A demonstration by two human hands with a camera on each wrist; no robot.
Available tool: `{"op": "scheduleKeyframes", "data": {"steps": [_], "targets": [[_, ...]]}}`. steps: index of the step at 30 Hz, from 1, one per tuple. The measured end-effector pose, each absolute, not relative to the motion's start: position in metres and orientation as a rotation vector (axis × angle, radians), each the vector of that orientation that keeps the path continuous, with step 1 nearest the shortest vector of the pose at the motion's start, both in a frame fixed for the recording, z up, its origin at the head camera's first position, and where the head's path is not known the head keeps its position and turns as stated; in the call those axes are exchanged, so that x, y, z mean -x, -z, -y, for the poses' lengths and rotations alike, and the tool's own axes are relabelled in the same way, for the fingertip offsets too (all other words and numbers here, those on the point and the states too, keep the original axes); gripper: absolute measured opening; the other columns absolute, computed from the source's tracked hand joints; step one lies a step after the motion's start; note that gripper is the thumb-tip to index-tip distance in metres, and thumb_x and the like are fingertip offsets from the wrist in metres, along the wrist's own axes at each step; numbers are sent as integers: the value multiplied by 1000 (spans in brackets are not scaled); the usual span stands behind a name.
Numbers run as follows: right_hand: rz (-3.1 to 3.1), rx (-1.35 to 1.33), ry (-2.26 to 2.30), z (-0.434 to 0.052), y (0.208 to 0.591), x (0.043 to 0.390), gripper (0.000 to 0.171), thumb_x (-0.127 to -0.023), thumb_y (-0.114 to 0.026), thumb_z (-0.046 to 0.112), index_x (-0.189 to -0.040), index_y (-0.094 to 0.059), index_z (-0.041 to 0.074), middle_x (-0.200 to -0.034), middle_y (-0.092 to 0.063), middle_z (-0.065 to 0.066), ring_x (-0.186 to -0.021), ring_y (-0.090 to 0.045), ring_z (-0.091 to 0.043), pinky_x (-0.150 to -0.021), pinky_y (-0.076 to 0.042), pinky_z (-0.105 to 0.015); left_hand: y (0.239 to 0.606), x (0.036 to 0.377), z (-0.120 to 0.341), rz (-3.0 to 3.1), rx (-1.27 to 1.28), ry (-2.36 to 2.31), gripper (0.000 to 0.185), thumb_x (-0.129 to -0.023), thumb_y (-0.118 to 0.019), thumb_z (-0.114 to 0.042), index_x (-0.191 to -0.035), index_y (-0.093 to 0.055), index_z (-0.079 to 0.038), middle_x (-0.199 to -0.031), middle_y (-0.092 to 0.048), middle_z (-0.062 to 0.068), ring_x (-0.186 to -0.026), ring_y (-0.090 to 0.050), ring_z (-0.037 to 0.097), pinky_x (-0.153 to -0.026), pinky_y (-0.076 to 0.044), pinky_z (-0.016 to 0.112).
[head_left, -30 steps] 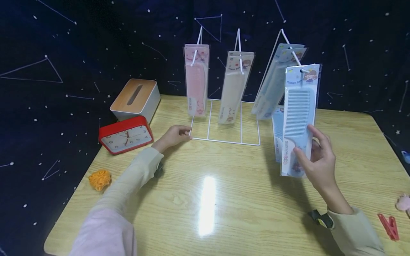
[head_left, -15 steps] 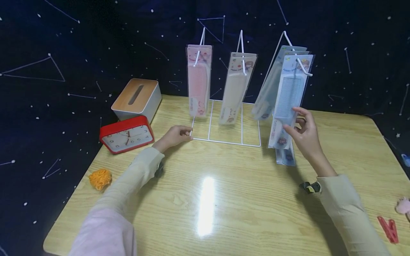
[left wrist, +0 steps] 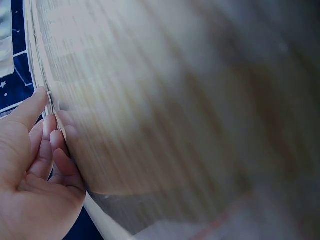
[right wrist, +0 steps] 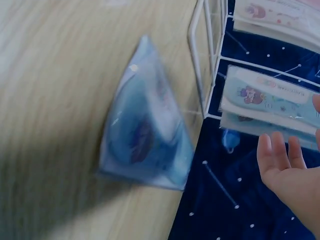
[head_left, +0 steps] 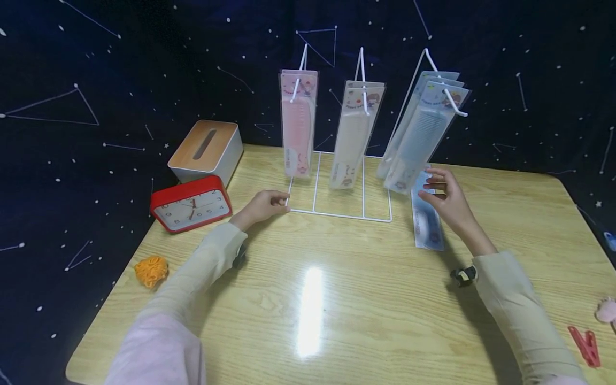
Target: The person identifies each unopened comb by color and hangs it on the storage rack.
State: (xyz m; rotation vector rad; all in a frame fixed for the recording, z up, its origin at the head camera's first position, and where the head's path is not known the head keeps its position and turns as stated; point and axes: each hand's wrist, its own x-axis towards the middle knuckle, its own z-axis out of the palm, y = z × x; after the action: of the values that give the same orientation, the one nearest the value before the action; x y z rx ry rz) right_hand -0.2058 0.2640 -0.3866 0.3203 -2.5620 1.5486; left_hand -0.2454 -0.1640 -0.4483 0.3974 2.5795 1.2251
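Observation:
At the front left corner of a white wire display rack [head_left: 337,215], my left hand [head_left: 263,206] pinches the base wire between thumb and fingers. Three blue comb packs [head_left: 416,141] hang from the rack's right hook. Just below and right of them is my right hand [head_left: 446,200], fingers loosely spread and holding nothing. Another packaged blue comb [head_left: 427,227] lies on the table under that hand, partly covered by its fingers; the right wrist view shows this pack blurred. Pink comb packs [head_left: 297,128] hang on the left hook, cream comb packs [head_left: 353,141] on the middle one.
A red alarm clock [head_left: 192,206] and a wood-topped tissue box [head_left: 207,149] stand left of the rack. An orange scrunchie [head_left: 151,271] lies near the table's left edge. A red clip [head_left: 585,346] and a pink item [head_left: 607,310] sit at the right edge.
The right hand has carried a blue comb pack leftward onto the right hook and released it; the pack now hangs with the others. The left hand has stayed at the rack's corner.

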Motion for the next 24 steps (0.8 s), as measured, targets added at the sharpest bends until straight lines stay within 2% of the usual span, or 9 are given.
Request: {"op": "scheduleKeyframes", "data": {"steps": [3, 5, 8, 11, 14, 17, 20, 24], "targets": [[2590, -263, -1477, -270, 392, 205, 50, -92, -61, 9, -138, -41, 3, -108, -45, 10, -99, -46, -6, -79, -38, -12, 449, 245, 164, -2589, -402, -1223, 45, -88, -69, -13, -127, -57, 4, -97, -63, 11, -88, -54, 19, -82, -45, 28], [2613, -226, -1418, -274, 395, 205, 49, -92, -61, 9, -136, -42, 0, -108, -46, 7, -98, -46, -9, -78, -38, -12, 449, 245, 163, -2595, -399, -1215, 45, -88, -68, -13, -128, -57, 4, -97, -63, 11, -88, -54, 19, -82, -45, 28], [2683, -167, -1335, -279, 400, 206, 48, -93, -60, 11, -135, -42, -3, -112, -50, -8, -100, -48, -20, -79, -39, -17, 450, 245, 163, -2591, -397, -1221, 45, -88, -68, -13, -128, -56, 4, -97, -63, 12, -90, -55, 20, -84, -46, 31], [2804, -123, -1280, -284, 407, 207, 52, -95, -58, 19, -137, -39, -4, -120, -45, -27, -105, -47, -36, -85, -42, -33, 450, 245, 165, -2577, -419, -1251, 46, -88, -69, -16, -127, -57, 4, -96, -64, 11, -90, -56, 21, -85, -46, 33], [2941, -123, -1214, -287, 415, 209, 60, -95, -56, 28, -140, -34, -5, -126, -38, -36, -113, -42, -48, -90, -39, -55, 451, 244, 167, -2560, -463, -1301, 46, -87, -70, -22, -124, -60, 3, -92, -63, 7, -86, -56, 19, -82, -47, 31], [3062, -138, -1086, -291, 423, 211, 65, -95, -55, 34, -140, -32, -7, -125, -37, -40, -116, -35, -52, -92, -32, -62, 451, 243, 167, -2554, -472, -1312, 46, -86, -71, -21, -124, -60, 3, -91, -63, 7, -85, -55, 18, -81, -47, 29], [3120, -135, -974, -293, 429, 214, 67, -95, -55, 37, -139, -33, -8, -125, -38, -40, -118, -28, -55, -92, -27, -64, 450, 243, 165, -2569, -438, -1275, 45, -87, -69, -14, -126, -58, 5, -94, -63, 10, -88, -56, 20, -83, -47, 32], [3163, -96, -890, -292, 432, 219, 70, -93, -58, 39, -140, -32, -7, -130, -35, -40, -118, -25, -57, -93, -26, -64, 449, 243, 163, -2597, -403, -1224, 44, -88, -68, -12, -127, -57, 5, -95, -62, 11, -87, -53, 19, -81, -45, 29]]}}
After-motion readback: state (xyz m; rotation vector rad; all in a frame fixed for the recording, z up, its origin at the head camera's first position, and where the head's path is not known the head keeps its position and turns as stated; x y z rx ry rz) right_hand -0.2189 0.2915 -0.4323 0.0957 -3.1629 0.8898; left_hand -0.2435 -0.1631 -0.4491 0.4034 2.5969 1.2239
